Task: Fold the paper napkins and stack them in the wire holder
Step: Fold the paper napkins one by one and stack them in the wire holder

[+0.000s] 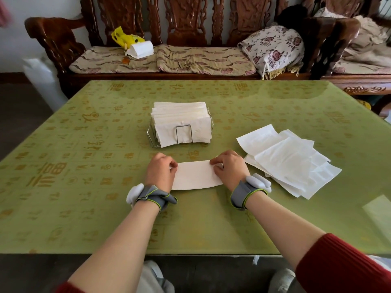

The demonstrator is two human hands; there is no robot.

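Note:
A white paper napkin [195,175], folded into a long strip, lies flat on the green table in front of me. My left hand [161,171] pinches its left end and my right hand [229,167] pinches its right end, fingers curled on the far corners. Behind it stands the wire holder [152,137], packed with several folded white napkins [182,121] standing upright. To the right lies a loose pile of unfolded napkins [289,159], spread flat and overlapping.
The green patterned table [84,166] reaches to a near edge below my forearms. Behind it stands a carved wooden bench [165,58] with cushions, a yellow bag [124,38], a white packet [142,49] and a floral pillow [275,47].

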